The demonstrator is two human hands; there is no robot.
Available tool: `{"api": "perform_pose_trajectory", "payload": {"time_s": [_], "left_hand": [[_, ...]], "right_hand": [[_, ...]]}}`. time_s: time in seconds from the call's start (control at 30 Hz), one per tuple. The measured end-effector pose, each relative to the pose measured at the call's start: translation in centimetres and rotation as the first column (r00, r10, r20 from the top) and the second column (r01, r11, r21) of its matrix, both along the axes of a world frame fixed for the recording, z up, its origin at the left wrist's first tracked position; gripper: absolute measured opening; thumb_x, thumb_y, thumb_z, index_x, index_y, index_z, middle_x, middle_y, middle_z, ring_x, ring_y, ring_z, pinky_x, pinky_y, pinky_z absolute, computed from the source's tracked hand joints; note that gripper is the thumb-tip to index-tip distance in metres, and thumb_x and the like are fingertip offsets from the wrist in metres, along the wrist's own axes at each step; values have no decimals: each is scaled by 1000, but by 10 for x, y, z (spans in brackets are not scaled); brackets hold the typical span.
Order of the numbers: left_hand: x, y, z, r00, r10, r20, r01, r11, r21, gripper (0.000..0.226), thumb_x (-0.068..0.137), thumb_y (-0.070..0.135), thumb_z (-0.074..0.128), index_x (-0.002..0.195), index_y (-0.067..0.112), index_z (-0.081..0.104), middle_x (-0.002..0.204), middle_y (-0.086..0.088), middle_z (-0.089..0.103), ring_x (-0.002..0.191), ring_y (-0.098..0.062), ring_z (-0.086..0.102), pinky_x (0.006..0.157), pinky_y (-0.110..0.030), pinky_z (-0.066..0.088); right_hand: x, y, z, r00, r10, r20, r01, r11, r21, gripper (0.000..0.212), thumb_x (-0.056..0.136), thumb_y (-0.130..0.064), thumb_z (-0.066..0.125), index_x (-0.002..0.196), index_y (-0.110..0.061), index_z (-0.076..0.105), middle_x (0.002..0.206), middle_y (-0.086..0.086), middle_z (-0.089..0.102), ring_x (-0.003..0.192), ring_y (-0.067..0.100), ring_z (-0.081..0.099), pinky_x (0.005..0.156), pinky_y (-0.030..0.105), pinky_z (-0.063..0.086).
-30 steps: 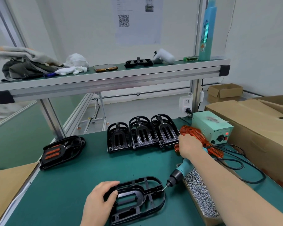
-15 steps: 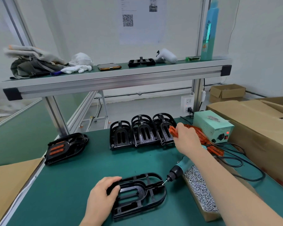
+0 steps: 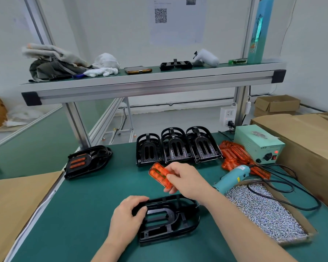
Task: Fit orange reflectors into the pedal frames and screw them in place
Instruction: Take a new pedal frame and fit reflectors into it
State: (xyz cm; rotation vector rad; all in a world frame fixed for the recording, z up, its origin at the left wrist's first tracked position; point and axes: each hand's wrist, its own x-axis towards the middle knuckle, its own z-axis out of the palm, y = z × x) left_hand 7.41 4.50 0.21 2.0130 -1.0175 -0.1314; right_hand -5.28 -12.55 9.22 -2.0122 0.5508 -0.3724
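Observation:
A black pedal frame (image 3: 169,218) lies flat on the green table near me. My left hand (image 3: 127,218) grips its left end, fingers curled over the rim. Just above the frame, my right hand (image 3: 187,179) pinches an orange reflector (image 3: 159,174) in the air. A pile of orange reflectors (image 3: 235,156) lies at the right. The teal electric screwdriver (image 3: 229,178) rests on the edge of the screw box, partly behind my right forearm.
Three black pedal frames (image 3: 178,146) stand in a row at the back. A stack of frames with a fitted reflector on top (image 3: 87,161) lies at the left. A cardboard box of screws (image 3: 263,210), a green power unit (image 3: 257,144) and its cables sit at the right.
My right hand took an orange reflector from the pile at the right and carried it left and toward me, above the frame. My left hand kept its grip on the frame.

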Motion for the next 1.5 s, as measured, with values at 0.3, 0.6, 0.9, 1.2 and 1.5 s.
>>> {"api": "perform_pose_trajectory", "payload": {"time_s": [0.3, 0.6, 0.9, 1.2, 1.5], "left_hand": [[-6, 5, 7, 991, -5, -135, -2, 999, -52, 36, 77, -5, 70, 78, 31, 71, 86, 19, 68, 97, -1, 58, 89, -27, 44], [-13, 2, 41, 963, -168, -208, 102, 950, -296, 42, 81, 14, 73, 113, 41, 70, 115, 14, 71, 116, -8, 61, 101, -30, 41], [-23, -13, 40, 915, -199, -351, 54, 923, -381, 42, 87, 3, 74, 110, 38, 72, 106, 4, 76, 101, -16, 69, 97, -37, 50], [-21, -15, 48, 838, -242, -489, 13, 905, -426, 31, 88, -1, 68, 111, 20, 74, 107, 0, 76, 105, -18, 69, 94, -28, 48], [-22, -13, 51, 821, -248, -514, -3, 899, -438, 32, 88, -3, 67, 111, 18, 74, 107, -1, 76, 104, -15, 69, 90, -23, 51]], "right_hand": [[-6, 7, 0, 983, 172, -63, -150, 953, 262, 32, 98, 4, 40, 114, 0, 67, 89, 25, 70, 74, 25, 71, 58, 20, 55], [-7, 1, -4, 976, 189, -111, -161, 962, 223, 33, 98, 1, 43, 105, -14, 72, 95, 22, 74, 69, 20, 71, 54, 20, 51], [-9, 1, -9, 984, 129, -124, -95, 964, 250, 26, 100, -4, 49, 106, -11, 74, 94, 13, 77, 83, 23, 77, 64, 24, 58], [-12, 3, -2, 982, 147, -118, -125, 976, 176, 26, 102, -11, 50, 104, -10, 75, 83, 8, 76, 74, 15, 73, 57, 18, 50], [-12, 4, 1, 982, 154, -110, -130, 971, 202, 26, 103, -8, 48, 106, -5, 74, 89, 16, 76, 73, 17, 72, 55, 19, 49]]}}
